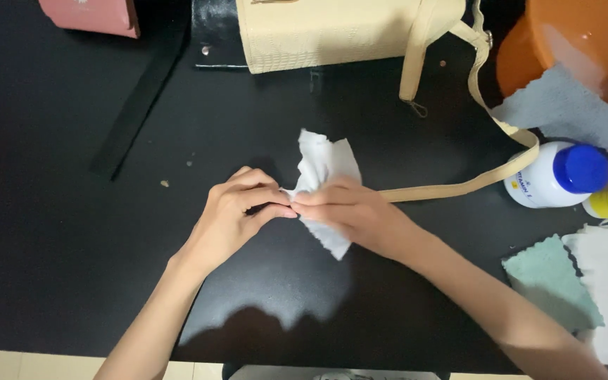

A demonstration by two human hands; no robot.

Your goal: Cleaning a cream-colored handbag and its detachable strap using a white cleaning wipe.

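The white cloth [321, 186], at centre of the black table [72, 281], looks light, soft and floppy, best pinched at an edge; left hand [237, 214] and right hand [350, 211] both pinch it; a cream bag [325, 32] sits at twelve o'clock; a blue-capped bottle [557, 176] at three.

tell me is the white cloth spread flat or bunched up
Bunched up: the white cloth is crumpled, pinched between left hand and right hand.

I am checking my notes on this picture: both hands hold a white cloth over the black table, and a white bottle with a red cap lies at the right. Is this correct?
Not quite. In the head view the white bottle lying at the right has a blue cap, not a red one. The rest holds: the left hand and the right hand hold the white cloth over the black table.
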